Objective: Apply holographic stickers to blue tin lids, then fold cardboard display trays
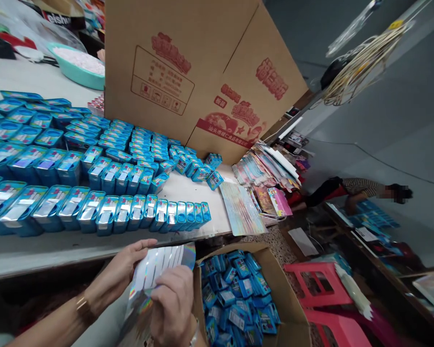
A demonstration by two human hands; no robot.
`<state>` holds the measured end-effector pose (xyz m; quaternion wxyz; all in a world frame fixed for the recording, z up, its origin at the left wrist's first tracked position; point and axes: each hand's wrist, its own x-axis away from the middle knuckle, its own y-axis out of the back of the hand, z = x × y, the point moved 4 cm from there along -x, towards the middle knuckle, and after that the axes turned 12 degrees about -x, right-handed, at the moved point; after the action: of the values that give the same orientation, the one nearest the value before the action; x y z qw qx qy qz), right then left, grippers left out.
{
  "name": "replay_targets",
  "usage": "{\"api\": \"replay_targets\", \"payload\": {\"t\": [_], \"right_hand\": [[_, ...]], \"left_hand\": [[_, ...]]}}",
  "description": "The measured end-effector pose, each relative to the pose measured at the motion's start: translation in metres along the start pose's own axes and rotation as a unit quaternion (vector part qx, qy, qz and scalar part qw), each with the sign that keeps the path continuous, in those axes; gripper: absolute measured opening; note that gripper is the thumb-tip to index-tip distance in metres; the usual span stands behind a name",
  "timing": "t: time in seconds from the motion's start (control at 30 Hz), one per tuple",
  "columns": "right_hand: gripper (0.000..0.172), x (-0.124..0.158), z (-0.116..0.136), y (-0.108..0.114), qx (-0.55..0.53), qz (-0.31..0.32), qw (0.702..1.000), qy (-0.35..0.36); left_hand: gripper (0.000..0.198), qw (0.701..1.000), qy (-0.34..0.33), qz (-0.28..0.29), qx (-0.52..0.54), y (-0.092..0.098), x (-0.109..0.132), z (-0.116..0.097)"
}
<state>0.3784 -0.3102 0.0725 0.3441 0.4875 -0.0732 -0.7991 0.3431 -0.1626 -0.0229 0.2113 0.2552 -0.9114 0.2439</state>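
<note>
Your left hand (126, 261) is pinching a shiny, white-striped flat sheet (163, 261). Right hand (173, 301) is curling over it, pinch unclear.

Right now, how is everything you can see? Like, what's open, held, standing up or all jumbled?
Shiny sheet: held, slanting
Left hand: closed on the sheet's edge
Right hand: fingers bent at the sheet, grip unclear
Front-row blue packs: standing in a line
Low carton: open
Packs inside: jumbled
Big cardboard box: standing
Teal bowl: holding pale stuff
Cable: coiled, hanging

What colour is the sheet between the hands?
The sheet is silvery, rainbow-sheened, with white strips; head view.
</note>
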Motion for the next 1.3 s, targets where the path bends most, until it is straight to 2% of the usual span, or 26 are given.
{"api": "replay_targets", "payload": {"t": [0.07, 0.1, 0.17, 0.23, 0.3, 0.37, 0.43, 0.5, 0.57, 0.7, 0.87, 0.97, 1.1, 1.3], "right_hand": [[0.02, -0.015, 0.001, 0.029, -0.028, 0.004, 0.997, -0.077], [0.016, -0.024, -0.005, 0.043, -0.048, 0.018, 0.988, -0.149], [0.012, -0.043, -0.024, 0.065, -0.104, 0.057, 0.954, -0.275], [0.016, -0.06, -0.05, 0.08, -0.165, 0.1, 0.918, -0.347], [0.019, -0.074, -0.079, 0.087, -0.216, 0.132, 0.892, -0.374], [0.023, -0.083, -0.107, 0.088, -0.257, 0.16, 0.872, -0.384], [0.026, -0.088, -0.127, 0.085, -0.295, 0.19, 0.851, -0.391], [0.027, -0.092, -0.141, 0.081, -0.321, 0.22, 0.833, -0.394], [0.024, -0.096, -0.149, 0.076, -0.318, 0.249, 0.826, -0.393], [0.015, -0.105, -0.16, 0.065, -0.254, 0.283, 0.849, -0.366], [0.011, -0.113, -0.171, 0.048, -0.112, 0.248, 0.917, -0.293], [0.008, -0.116, -0.176, 0.039, -0.018, 0.215, 0.949, -0.231], [0.006, -0.119, -0.184, 0.029, 0.016, 0.214, 0.956, -0.202], [0.007, -0.121, -0.193, 0.02, 0.042, 0.259, 0.945, -0.195]], "left_hand": [[0.04, 0.997, -0.012, -0.046, -0.054, -0.005, -0.016, 0.004], [0.035, 0.994, -0.024, -0.064, -0.082, -0.009, -0.022, 0.006], [0.031, 0.987, -0.049, -0.086, -0.123, -0.021, -0.033, 0.011], [0.032, 0.981, -0.089, -0.097, -0.144, -0.032, -0.038, 0.014], [0.039, 0.969, -0.148, -0.083, -0.178, -0.041, -0.037, 0.017], [0.054, 0.959, -0.188, -0.028, -0.211, -0.05, -0.033, 0.021], [0.077, 0.956, -0.191, 0.041, -0.218, -0.059, -0.03, 0.026], [0.094, 0.959, -0.181, 0.079, -0.202, -0.067, -0.03, 0.025], [0.089, 0.965, -0.166, 0.074, -0.191, -0.074, -0.033, 0.017], [0.047, 0.971, -0.131, 0.015, -0.202, -0.083, -0.048, -0.005], [0.046, 0.97, -0.109, -0.069, -0.204, -0.075, -0.065, -0.01], [0.047, 0.968, -0.117, -0.081, -0.207, -0.073, -0.073, -0.007], [0.05, 0.971, -0.113, -0.077, -0.194, -0.075, -0.08, -0.005], [0.048, 0.975, -0.114, -0.075, -0.178, -0.075, -0.086, 0.0]]}}
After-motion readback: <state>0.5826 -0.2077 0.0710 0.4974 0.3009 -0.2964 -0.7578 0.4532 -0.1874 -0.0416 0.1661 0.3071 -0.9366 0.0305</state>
